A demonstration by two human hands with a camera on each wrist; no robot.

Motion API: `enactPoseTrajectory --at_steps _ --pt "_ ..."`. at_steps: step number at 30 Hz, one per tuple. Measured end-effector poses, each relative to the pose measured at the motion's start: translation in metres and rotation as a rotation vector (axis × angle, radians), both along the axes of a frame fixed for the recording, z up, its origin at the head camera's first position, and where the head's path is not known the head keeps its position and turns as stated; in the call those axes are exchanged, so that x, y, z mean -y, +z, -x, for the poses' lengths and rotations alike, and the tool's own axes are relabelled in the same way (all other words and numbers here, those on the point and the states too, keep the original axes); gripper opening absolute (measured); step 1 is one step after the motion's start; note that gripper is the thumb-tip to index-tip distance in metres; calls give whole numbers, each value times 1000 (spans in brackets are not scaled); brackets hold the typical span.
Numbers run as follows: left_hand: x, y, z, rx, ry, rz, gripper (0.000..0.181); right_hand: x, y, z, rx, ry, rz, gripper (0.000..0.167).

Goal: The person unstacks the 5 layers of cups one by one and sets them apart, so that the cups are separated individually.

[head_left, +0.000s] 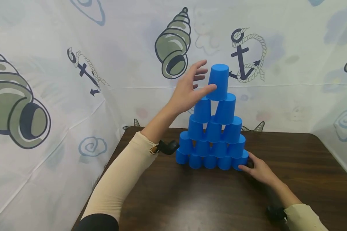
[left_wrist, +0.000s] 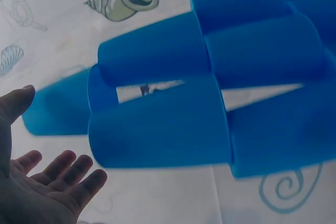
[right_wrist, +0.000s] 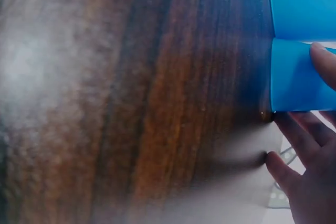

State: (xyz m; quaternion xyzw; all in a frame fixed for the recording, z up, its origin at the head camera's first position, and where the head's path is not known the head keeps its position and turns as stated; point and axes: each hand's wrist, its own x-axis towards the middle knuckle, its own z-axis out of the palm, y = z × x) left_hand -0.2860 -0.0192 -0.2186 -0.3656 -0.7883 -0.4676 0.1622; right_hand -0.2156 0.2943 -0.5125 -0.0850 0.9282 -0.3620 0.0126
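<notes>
Cups (head_left: 213, 131), inverted, five tiers on bench (head_left: 185, 199), each upper one bridging two for support; left hand (head_left: 188, 89) spread beside top cup (head_left: 220, 78), seemingly guarding balance; right hand (head_left: 261, 172) pinching end cup (head_left: 238, 162), likely steadying base

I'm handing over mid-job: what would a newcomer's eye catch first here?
First, the five-tier pyramid of blue cups on the dark table. Then the left hand raised at the top cup, and the right hand at the bottom-right cup. Behind them, a seashell and an anchor on the pale backdrop.
</notes>
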Motion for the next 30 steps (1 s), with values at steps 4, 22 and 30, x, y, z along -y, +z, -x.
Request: enactPoseTrajectory --at_steps 4,22,30 --pt "-16 3 0 33 18 46 79 2 0 -2 2 -2 -9 79" --pt "-16 4 -2 -5 11 -13 77 1 1 -1 27 0 -15 82" --pt "22 -5 -19 -30 30 -120 76 0 -2 -2 42 -9 -26 83"
